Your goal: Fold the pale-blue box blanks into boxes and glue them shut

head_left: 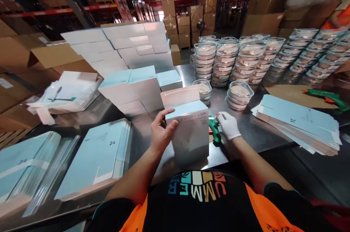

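Observation:
A white cardboard box stands upright on the metal table in front of me, its back flap raised. My left hand, bare, grips the box at its upper left corner, thumb on the near face. My right hand wears a white glove and is curled just right of the box. Beside its fingertips is a green glue gun, partly hidden behind the box. Whether those fingers touch the glue gun or pinch something small I cannot tell.
Stacked white boxes stand at back left. Round lidded glass containers are piled at back right. Flat cartons lie right, near another green glue gun. More flat cartons and a white basket are left.

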`<state>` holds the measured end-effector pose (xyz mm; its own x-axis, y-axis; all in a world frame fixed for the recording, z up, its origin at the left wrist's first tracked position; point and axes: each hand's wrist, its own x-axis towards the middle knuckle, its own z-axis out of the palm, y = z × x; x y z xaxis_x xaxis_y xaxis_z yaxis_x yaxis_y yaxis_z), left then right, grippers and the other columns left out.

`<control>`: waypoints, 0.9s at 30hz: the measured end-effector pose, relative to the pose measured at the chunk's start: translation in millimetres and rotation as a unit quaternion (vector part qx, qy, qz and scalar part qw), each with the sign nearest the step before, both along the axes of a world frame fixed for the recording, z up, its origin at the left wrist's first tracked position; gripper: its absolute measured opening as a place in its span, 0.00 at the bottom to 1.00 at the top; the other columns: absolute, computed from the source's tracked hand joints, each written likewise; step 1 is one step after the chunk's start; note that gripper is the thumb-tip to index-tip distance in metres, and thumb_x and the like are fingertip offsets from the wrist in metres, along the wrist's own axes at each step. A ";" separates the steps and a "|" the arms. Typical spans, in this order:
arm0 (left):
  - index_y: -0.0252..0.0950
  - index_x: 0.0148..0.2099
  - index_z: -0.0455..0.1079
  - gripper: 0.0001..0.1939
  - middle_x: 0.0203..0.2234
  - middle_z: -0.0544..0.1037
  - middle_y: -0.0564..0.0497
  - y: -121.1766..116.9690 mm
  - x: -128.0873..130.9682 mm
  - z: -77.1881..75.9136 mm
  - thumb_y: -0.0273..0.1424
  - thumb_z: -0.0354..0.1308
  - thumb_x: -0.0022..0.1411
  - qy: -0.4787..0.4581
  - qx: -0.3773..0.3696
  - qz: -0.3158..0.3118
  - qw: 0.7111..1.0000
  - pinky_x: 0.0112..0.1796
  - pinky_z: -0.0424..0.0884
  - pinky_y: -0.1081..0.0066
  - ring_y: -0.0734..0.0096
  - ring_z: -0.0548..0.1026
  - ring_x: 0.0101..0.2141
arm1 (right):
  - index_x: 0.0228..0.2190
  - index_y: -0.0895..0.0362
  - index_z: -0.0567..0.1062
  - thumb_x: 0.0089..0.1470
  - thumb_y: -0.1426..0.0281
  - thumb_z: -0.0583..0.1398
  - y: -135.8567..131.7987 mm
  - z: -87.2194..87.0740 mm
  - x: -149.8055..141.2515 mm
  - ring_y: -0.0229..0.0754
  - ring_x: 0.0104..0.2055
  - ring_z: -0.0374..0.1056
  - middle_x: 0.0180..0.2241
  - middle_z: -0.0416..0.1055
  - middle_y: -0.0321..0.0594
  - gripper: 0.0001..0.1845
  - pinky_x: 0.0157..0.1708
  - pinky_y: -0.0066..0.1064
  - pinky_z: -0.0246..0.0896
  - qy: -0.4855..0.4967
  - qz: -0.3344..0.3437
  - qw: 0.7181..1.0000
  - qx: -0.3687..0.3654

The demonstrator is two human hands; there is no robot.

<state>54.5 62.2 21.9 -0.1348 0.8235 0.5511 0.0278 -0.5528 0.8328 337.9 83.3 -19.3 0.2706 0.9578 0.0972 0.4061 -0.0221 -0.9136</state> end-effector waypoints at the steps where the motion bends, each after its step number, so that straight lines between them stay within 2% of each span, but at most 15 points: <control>1: 0.37 0.48 0.81 0.32 0.33 0.81 0.49 0.5 2.5 -1.6 0.58 0.74 0.54 0.000 0.003 -0.016 1.000 0.32 0.70 0.69 0.66 0.76 0.31 | 0.47 0.55 0.81 0.71 0.54 0.55 -1.8 7.7 -6.1 0.47 0.46 0.82 0.40 0.85 0.45 0.21 0.49 0.37 0.77 0.053 0.029 0.997 0.039; 2: 0.37 0.48 0.81 0.32 0.34 0.82 0.48 1.0 5.0 -3.6 0.58 0.74 0.55 0.004 0.007 -0.030 1.000 0.33 0.71 0.69 0.65 0.77 0.32 | 0.53 0.55 0.78 0.70 0.51 0.55 -3.7 16.7 -13.5 0.48 0.50 0.81 0.46 0.84 0.46 0.25 0.53 0.40 0.76 0.112 0.076 0.988 0.078; 4: 0.38 0.48 0.81 0.30 0.36 0.82 0.47 2.4 9.1 -8.9 0.57 0.74 0.56 0.014 0.022 -0.048 0.999 0.35 0.73 0.68 0.63 0.78 0.34 | 0.59 0.54 0.75 0.66 0.46 0.59 -7.6 34.8 -28.7 0.51 0.56 0.77 0.54 0.81 0.47 0.31 0.59 0.44 0.73 0.190 0.176 0.957 0.130; 5: 0.38 0.48 0.81 0.29 0.38 0.82 0.46 3.6 10.4 -12.0 0.56 0.74 0.57 0.017 0.033 -0.056 0.998 0.37 0.74 0.67 0.62 0.79 0.37 | 0.60 0.54 0.75 0.64 0.45 0.61 -9.4 42.4 -34.8 0.53 0.58 0.76 0.56 0.80 0.48 0.34 0.62 0.46 0.71 0.195 0.207 0.949 0.138; 7: 0.39 0.47 0.81 0.25 0.45 0.82 0.44 7.3 10.9 -18.7 0.53 0.74 0.59 0.018 0.065 -0.068 0.995 0.43 0.76 0.66 0.59 0.81 0.44 | 0.59 0.56 0.74 0.60 0.43 0.65 -12.7 51.9 -41.5 0.55 0.60 0.74 0.58 0.78 0.49 0.37 0.64 0.49 0.68 0.167 0.226 0.951 0.129; 9: 0.40 0.47 0.80 0.23 0.53 0.80 0.42 12.4 9.3 -24.7 0.50 0.75 0.59 -0.003 0.105 -0.073 0.992 0.51 0.76 0.62 0.55 0.80 0.53 | 0.60 0.56 0.72 0.54 0.39 0.70 -15.2 53.3 -40.5 0.58 0.63 0.72 0.61 0.75 0.52 0.45 0.66 0.51 0.66 0.150 0.244 0.949 0.132; 11: 0.43 0.51 0.77 0.24 0.54 0.80 0.43 17.7 6.1 -28.2 0.46 0.78 0.58 -0.040 0.139 -0.083 0.986 0.55 0.75 0.59 0.55 0.80 0.56 | 0.59 0.56 0.72 0.45 0.39 0.75 -16.9 49.1 -34.9 0.61 0.69 0.66 0.65 0.71 0.56 0.50 0.70 0.54 0.61 0.117 0.274 0.940 0.164; 12: 0.45 0.54 0.75 0.26 0.51 0.82 0.45 19.9 4.0 -28.5 0.45 0.78 0.57 -0.053 0.153 -0.091 0.983 0.56 0.76 0.58 0.55 0.81 0.55 | 0.56 0.55 0.74 0.43 0.40 0.77 -17.8 46.3 -31.9 0.62 0.72 0.63 0.68 0.68 0.57 0.48 0.72 0.55 0.58 0.094 0.285 0.936 0.186; 14: 0.48 0.57 0.74 0.27 0.47 0.83 0.47 22.9 -0.9 -26.4 0.44 0.77 0.59 -0.029 0.172 -0.116 0.978 0.55 0.77 0.55 0.55 0.82 0.53 | 0.50 0.53 0.79 0.49 0.43 0.76 -20.2 41.6 -28.0 0.61 0.75 0.59 0.71 0.64 0.56 0.36 0.74 0.56 0.52 0.056 0.291 0.928 0.225; 16: 0.47 0.54 0.78 0.19 0.47 0.84 0.45 24.1 -5.6 -22.0 0.45 0.73 0.63 0.043 0.181 -0.136 0.973 0.58 0.76 0.50 0.52 0.81 0.55 | 0.47 0.51 0.82 0.59 0.47 0.71 -23.6 39.6 -27.8 0.58 0.75 0.60 0.72 0.64 0.53 0.24 0.74 0.57 0.52 0.035 0.302 0.921 0.245; 18: 0.45 0.47 0.82 0.14 0.47 0.85 0.42 24.2 -8.7 -18.2 0.48 0.69 0.67 0.100 0.180 -0.143 0.968 0.59 0.75 0.43 0.49 0.81 0.56 | 0.47 0.49 0.84 0.64 0.52 0.69 -26.7 40.6 -30.4 0.56 0.73 0.64 0.71 0.67 0.51 0.18 0.73 0.56 0.56 0.028 0.316 0.913 0.255; 21: 0.44 0.43 0.83 0.16 0.43 0.86 0.42 23.6 -11.1 -17.3 0.51 0.66 0.68 0.113 0.174 -0.124 0.970 0.58 0.75 0.38 0.47 0.82 0.54 | 0.47 0.47 0.86 0.66 0.54 0.68 -28.1 44.5 -34.6 0.54 0.68 0.71 0.66 0.74 0.51 0.15 0.70 0.55 0.63 0.032 0.326 0.908 0.263; 24: 0.44 0.40 0.83 0.16 0.40 0.87 0.42 23.2 -17.7 -14.4 0.50 0.67 0.67 0.114 0.171 -0.119 0.971 0.56 0.76 0.39 0.48 0.82 0.52 | 0.46 0.47 0.87 0.66 0.52 0.68 -26.6 47.7 -36.8 0.54 0.63 0.75 0.61 0.78 0.51 0.15 0.67 0.54 0.67 0.035 0.327 0.908 0.261; 27: 0.43 0.40 0.83 0.13 0.42 0.87 0.41 23.7 -29.5 5.5 0.46 0.70 0.65 0.179 0.140 -0.156 0.961 0.56 0.76 0.42 0.46 0.81 0.53 | 0.46 0.48 0.87 0.68 0.49 0.64 -26.2 50.2 -42.9 0.53 0.62 0.75 0.59 0.79 0.51 0.19 0.66 0.53 0.67 0.003 0.336 0.904 0.263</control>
<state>25.0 85.9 27.4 0.3343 0.6056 0.7222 0.0807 -0.7818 0.6182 295.0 57.1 31.0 -0.3541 0.7281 0.5869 0.1608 0.6656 -0.7288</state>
